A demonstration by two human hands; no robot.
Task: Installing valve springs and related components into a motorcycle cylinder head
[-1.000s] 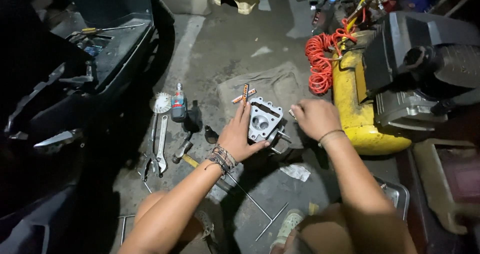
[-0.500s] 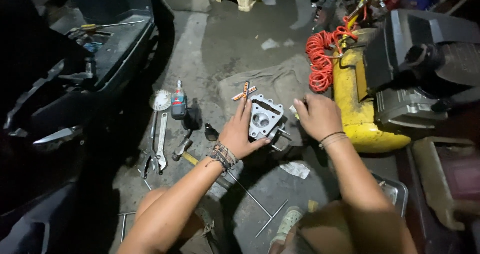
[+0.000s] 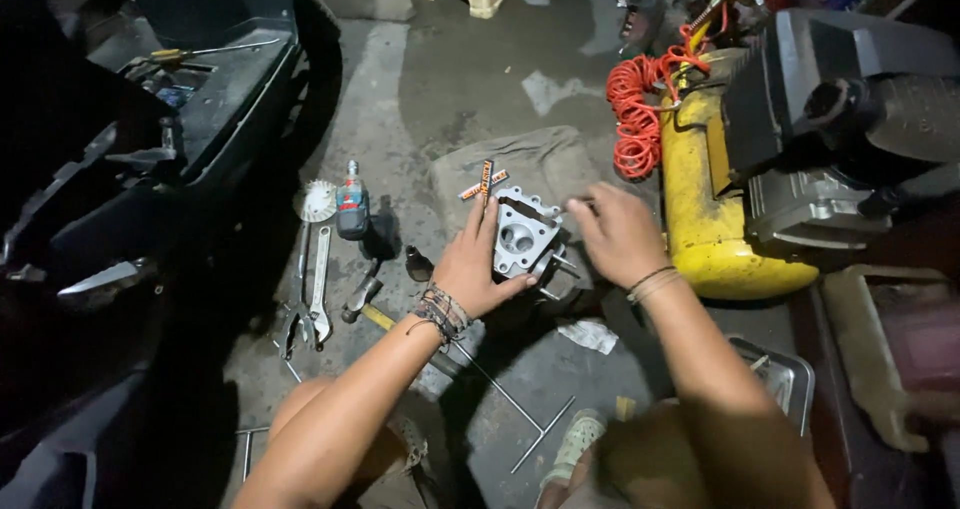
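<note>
On the concrete floor (image 3: 450, 99) at the left lie a toothed sprocket (image 3: 316, 201), a spanner (image 3: 319, 284) and a small bottle (image 3: 352, 207). At centre, the left hand (image 3: 478, 261) has its fingers spread flat against the side of a grey metal engine part (image 3: 524, 237) standing on a rag (image 3: 540, 164), while the right hand (image 3: 618, 234), loosely curled, touches its other side. Farther right stand a yellow compressor tank (image 3: 705, 209) and a metal tray (image 3: 790, 374), its contents unclear

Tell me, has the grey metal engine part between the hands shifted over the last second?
No. The engine part sits at the same spot beside the orange crossed tool and the yellow tank, left hand against it.
</note>
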